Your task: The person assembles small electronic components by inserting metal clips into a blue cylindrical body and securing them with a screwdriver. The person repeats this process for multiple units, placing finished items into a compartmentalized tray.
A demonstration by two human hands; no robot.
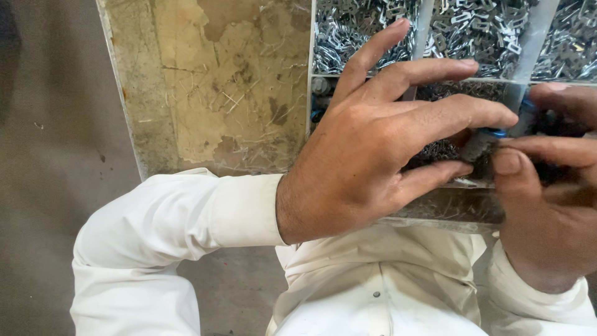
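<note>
The person's left hand (373,143) lies palm-down over a divided tray (525,50), fingers spread and stretched forward. The index and middle fingers reach past the near divider toward the compartments of bright stamped metal clips (354,28), while the ring and little fingers curl down toward a small dark part (479,146) with a blue end. Whether the left thumb presses on that part cannot be told, since it is hidden under the palm.

The right hand (553,205) comes in from the opposite side, thumb and forefinger closed toward each other, pinching the same small part right at the left hand's fingertips. So the part sits between the two hands, touching both or nearly so (blur makes the exact contact hard to read). Its long axis seems to run roughly up and away from the wrists, slightly tilted.

Under the fingers lies a compartment of dark small pieces (448,90), just beyond the left knuckles. To the outer side of the left wrist, a worn, scratched board (217,93) forms the bench surface. White sleeves (174,230) cover both forearms.
</note>
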